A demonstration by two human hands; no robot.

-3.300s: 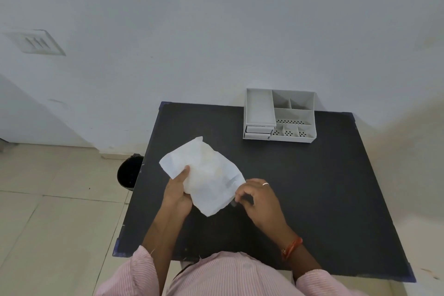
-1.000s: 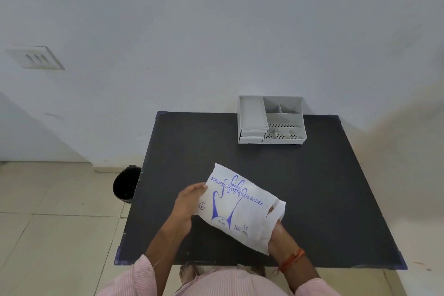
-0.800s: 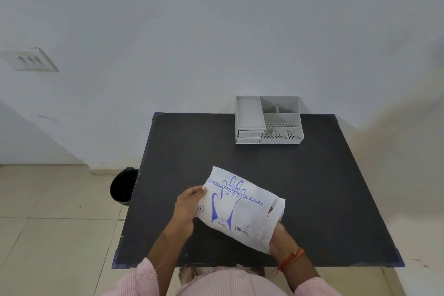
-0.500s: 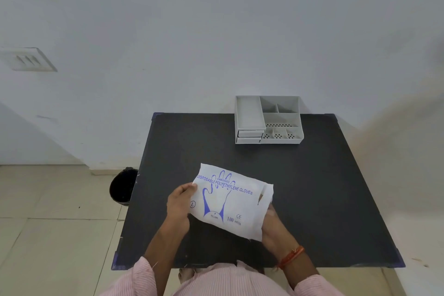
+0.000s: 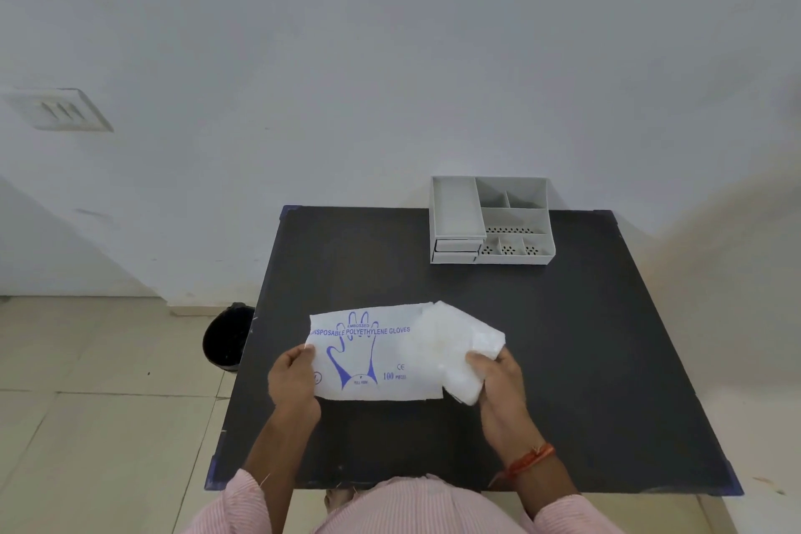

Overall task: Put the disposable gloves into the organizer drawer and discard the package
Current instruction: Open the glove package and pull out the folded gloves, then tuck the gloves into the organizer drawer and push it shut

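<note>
Change since half a second ago: gloves point(image 5: 450, 343), a white folded wad, now drawn partly out of the right end of the package point(image 5: 368, 356); package turned level, blue print up.
Left hand point(image 5: 292, 377): pinches the package's left edge.
Right hand point(image 5: 498, 377): fingers curled round the wad's right end.
Both held just above the near middle of the bench point(image 5: 585, 360).
Organizer point(image 5: 511, 217): grey, far edge of bench, well apart; drawers point(image 5: 455, 249) closed.
Bin point(image 5: 227, 336): black, on the floor left of the bench.
</note>
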